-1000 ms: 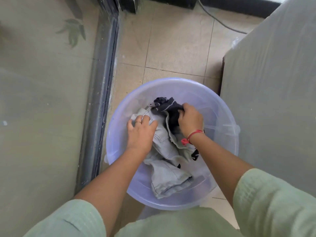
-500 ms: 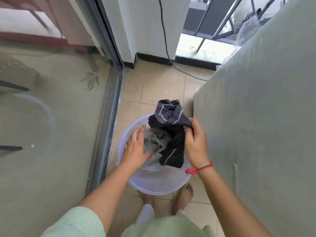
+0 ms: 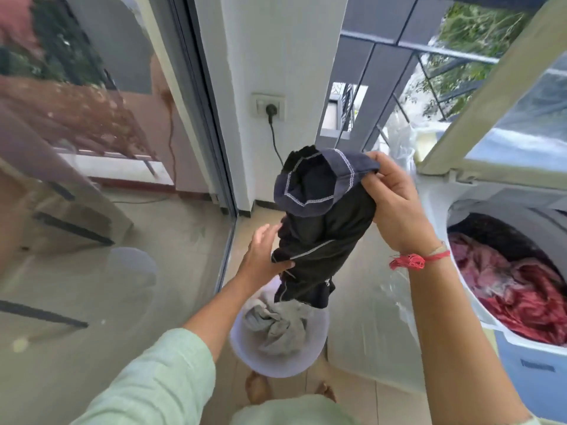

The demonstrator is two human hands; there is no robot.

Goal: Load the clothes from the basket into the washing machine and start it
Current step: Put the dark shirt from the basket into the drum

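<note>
Both hands manage your dark garment [image 3: 319, 228]: right hand [image 3: 395, 207] pinches it high above the basket [image 3: 276, 360], open left hand [image 3: 264, 256] steadies it for the washer [image 3: 478, 305].

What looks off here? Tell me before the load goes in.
Nothing stands out. The right hand holds the dark garment up, the left hand steadies it, grey clothes remain in the basket, and the washing machine stands open.
</note>
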